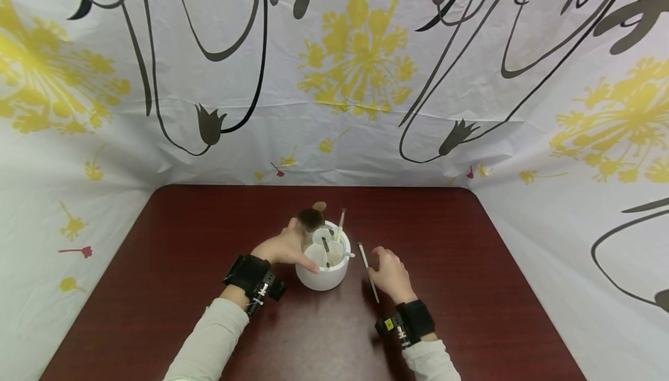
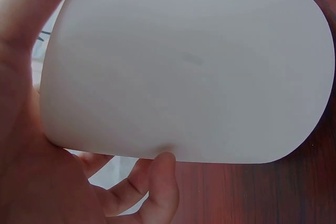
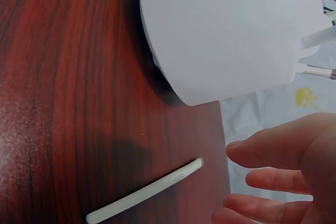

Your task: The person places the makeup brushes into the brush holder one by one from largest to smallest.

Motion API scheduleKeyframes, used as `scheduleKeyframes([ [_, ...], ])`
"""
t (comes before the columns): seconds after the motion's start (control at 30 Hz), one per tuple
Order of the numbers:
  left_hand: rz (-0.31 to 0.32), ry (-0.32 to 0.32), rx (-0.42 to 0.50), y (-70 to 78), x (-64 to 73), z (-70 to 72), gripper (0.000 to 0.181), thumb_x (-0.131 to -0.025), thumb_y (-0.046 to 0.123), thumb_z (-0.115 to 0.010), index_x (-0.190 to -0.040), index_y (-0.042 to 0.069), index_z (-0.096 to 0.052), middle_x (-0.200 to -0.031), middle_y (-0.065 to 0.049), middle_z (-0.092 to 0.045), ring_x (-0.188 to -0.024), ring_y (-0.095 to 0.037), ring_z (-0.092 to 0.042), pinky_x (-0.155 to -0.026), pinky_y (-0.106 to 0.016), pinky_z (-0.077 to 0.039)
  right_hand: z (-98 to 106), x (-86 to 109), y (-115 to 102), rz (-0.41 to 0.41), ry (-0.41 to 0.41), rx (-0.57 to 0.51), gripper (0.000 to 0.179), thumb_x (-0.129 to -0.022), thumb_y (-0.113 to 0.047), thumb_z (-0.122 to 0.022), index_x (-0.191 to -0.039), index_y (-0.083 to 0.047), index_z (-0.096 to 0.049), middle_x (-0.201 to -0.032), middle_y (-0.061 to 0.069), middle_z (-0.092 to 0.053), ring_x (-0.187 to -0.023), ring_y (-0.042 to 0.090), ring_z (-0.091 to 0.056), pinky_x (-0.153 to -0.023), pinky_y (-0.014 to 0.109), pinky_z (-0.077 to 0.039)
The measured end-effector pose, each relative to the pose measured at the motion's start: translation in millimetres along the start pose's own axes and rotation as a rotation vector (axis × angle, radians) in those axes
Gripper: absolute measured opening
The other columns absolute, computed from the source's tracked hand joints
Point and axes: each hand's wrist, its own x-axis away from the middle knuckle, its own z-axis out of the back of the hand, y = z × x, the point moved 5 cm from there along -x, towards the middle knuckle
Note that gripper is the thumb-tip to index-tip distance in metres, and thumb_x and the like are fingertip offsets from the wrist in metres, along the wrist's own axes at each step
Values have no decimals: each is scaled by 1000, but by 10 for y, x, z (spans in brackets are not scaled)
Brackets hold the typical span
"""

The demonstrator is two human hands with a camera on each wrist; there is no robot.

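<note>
My left hand (image 1: 286,247) grips a round white makeup brush holder (image 1: 322,279) at its left side. The thumb lies across the near rim, and fingertips press on the wall in the left wrist view. Several makeup brushes stand in the holder: a big fluffy one (image 1: 311,219) with dark bristles at the back and a slim pale one (image 1: 340,222) leaning right among them. To the right of the holder a thin white-handled brush (image 3: 149,190) lies on the table. Beside it my right hand (image 1: 389,275) has its fingers loosely bent, with nothing between thumb and fingers in the right wrist view.
The dark red wooden table (image 1: 470,311) has rounded far corners. A white cloth (image 1: 292,79) with grey and yellow flower prints hangs behind it and along both sides. The holder stands toward the table's far edge.
</note>
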Motion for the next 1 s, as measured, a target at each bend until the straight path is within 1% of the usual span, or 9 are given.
scheduleKeyframes([
  [0.13,-1,-2,-8,2,1,2,107,-50,44,-85,-136,7,-33,-135,-20,-20,-116,-38,-34,-91,-48,-36,-31,3,8,-20,-18,6,39,-72,-15,-72,-107,-4,-58,-97,13,-59,-80,28,-59,-61,41,-47],
  [0.27,-5,2,-10,-1,-7,2,107,-49,44,-85,-136,6,-34,-135,-20,-19,-115,-39,-34,-90,-49,-37,-72,9,12,-30,-46,7,43,-73,-15,-72,-111,-4,-56,-100,14,-59,-85,30,-59,-64,43,-47],
  [0.53,-6,-9,-11,-4,-7,-8,109,-50,44,-85,-138,7,-31,-137,-20,-18,-117,-39,-32,-92,-50,-35,-155,26,38,-29,-96,8,47,-71,-18,-74,-111,-2,-56,-99,15,-58,-88,31,-58,-67,45,-48],
  [0.8,-5,-3,2,10,5,-4,109,-50,44,-85,-136,5,-32,-136,-21,-19,-116,-40,-34,-91,-50,-36,-247,30,96,-13,-108,11,45,-71,-15,-74,-110,-1,-57,-97,14,-57,-89,30,-57,-71,43,-47],
  [1.0,1,-6,-2,4,7,-8,109,-49,44,-85,-137,7,-32,-135,-20,-19,-116,-39,-33,-91,-49,-36,-290,17,133,-13,-97,22,44,-70,-13,-74,-109,-1,-57,-97,15,-57,-87,31,-57,-69,43,-47],
])
